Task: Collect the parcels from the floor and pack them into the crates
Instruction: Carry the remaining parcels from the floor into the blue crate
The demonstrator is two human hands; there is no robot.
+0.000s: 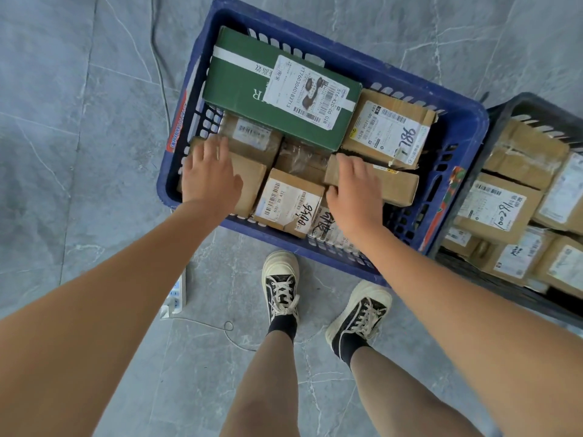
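A blue slotted plastic crate (467, 121) sits in the upper middle of the frame, packed with parcels. On top, toward its far left corner, lies a long green cardboard box (252, 86) with a white shipping label, its long axis running from the upper left down to the right of the frame. Just right of it sits a brown cardboard parcel marked "786" (388, 130).

The left hand (209, 176) lies with fingers spread and fairly straight on a plain brown cardboard parcel (250, 181) at the crate's near left side, pressing rather than gripping it. The right hand (355, 190) curls over the left end of an oblong brown cardboard box (397, 187), fingers over the top edge and thumb at the near side, so it appears to be gripping it, though the hand hides the contact. That box's long axis runs roughly left to right across the frame, tilting slightly downward to the right. Between the hands sits a small brown parcel marked "9300" (288, 203), its label facing up.

At the right edge of the frame, a dark slotted plastic crate (517, 105) touching the blue one holds more brown labelled parcels (498, 206). A white power strip (176, 294) lies on the grey marbled tile floor (79, 152) at lower left.
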